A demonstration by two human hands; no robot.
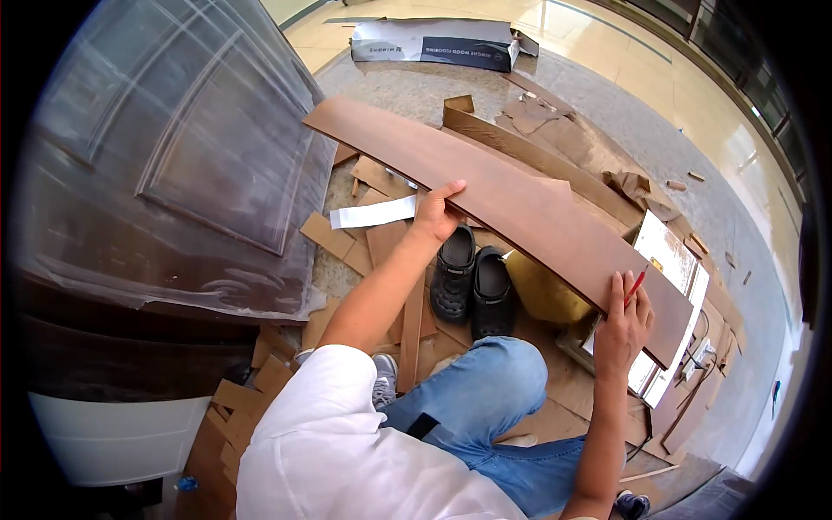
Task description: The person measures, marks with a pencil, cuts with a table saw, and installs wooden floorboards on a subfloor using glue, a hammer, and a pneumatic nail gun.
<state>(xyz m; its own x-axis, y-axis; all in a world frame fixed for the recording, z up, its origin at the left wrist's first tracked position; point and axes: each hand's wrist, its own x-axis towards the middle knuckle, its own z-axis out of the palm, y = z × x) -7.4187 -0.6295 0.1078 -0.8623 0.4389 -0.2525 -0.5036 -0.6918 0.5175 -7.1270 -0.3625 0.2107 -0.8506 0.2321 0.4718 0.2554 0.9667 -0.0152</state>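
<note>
The one view looks steeply down from head height, tipped toward twelve o'clock, near the left hand [438, 213] and right hand [622, 325]; the dark panel [221, 143] curves at ten, the shiny floor [568, 26] recedes at one

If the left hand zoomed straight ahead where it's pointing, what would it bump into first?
The brown flooring plank: the left hand already grips its edge. Past that, maybe the long cardboard strip, but depth is hard to judge here.

- The left forearm [374, 279] was stretched forward, the left hand [436, 217] clasped, thumb uppermost.
- The right forearm [607, 425] was raised, the right hand [620, 329] held with fingers bent.
</note>
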